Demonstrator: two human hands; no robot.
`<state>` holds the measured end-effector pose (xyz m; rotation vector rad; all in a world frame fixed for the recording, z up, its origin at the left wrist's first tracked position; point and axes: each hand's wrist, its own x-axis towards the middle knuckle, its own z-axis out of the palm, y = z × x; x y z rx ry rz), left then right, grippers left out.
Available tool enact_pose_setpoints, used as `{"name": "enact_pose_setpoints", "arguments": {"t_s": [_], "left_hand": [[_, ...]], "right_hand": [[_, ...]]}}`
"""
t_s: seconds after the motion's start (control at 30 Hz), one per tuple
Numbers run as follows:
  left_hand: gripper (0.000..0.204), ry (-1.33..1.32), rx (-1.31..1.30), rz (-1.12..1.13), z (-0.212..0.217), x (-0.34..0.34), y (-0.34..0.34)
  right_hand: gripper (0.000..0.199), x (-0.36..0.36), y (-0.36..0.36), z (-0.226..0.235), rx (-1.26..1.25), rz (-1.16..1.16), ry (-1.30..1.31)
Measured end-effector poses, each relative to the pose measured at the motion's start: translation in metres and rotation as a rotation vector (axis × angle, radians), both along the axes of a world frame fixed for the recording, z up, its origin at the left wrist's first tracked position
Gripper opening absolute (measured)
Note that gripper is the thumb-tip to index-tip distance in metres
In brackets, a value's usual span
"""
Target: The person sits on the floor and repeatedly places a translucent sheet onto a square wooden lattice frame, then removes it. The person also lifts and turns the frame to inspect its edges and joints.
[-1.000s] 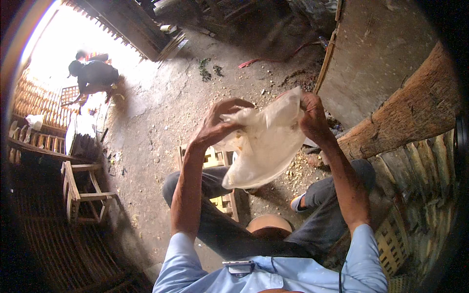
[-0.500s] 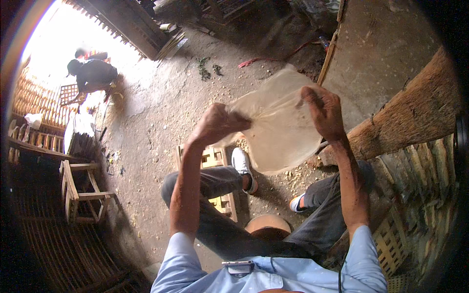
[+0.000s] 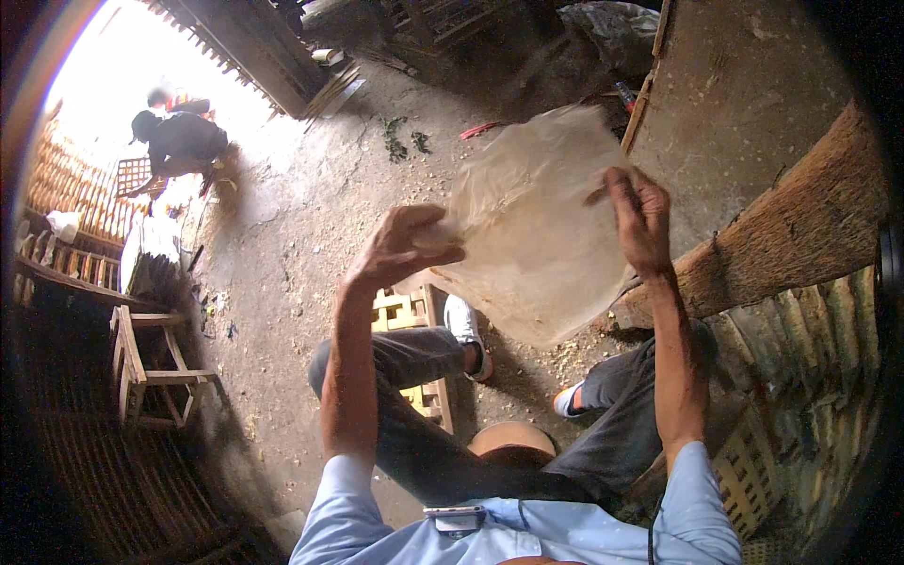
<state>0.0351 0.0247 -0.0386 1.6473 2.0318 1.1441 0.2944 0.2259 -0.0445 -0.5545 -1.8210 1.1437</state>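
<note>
A thin, cloudy, see-through sheet, plastic bag-like [image 3: 541, 235], is spread between my hands above the floor. My left hand [image 3: 405, 245] grips its bunched left edge, thumb and fingers closed around the material. At the opposite edge, my right hand [image 3: 640, 217] pinches the sheet with bent fingers. Creases run across its upper left part, and its lower edge hangs above my shoes. Whether it has one layer or two, I cannot tell.
Slatted wooden crates [image 3: 410, 315] lie by my left leg. A wooden stool frame [image 3: 165, 372] stands at left. A thick log [image 3: 782, 217] slants in from the right, beside corrugated sheeting [image 3: 800, 330]. Another person [image 3: 184, 141] bends over at far left. Crumbs litter the floor [image 3: 311, 235].
The sheet has spread wider and flatter, its top edge rising. My left hand has shifted slightly left and its fingers have loosened somewhat; my right hand has moved slightly right.
</note>
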Motion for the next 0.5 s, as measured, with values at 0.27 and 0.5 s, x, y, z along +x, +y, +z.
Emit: {"name": "enact_pose_setpoints", "arguments": {"t_s": [0.27, 0.5], "left_hand": [[0.025, -0.342, -0.233, -0.02, 0.004, -0.029, -0.008], [0.045, -0.212, -0.153, 0.044, -0.001, 0.025, 0.013]], "right_hand": [[0.032, 0.02, 0.023, 0.002, -0.041, -0.149, -0.044], [0.031, -0.008, -0.003, -0.008, -0.006, 0.113, 0.005]]}}
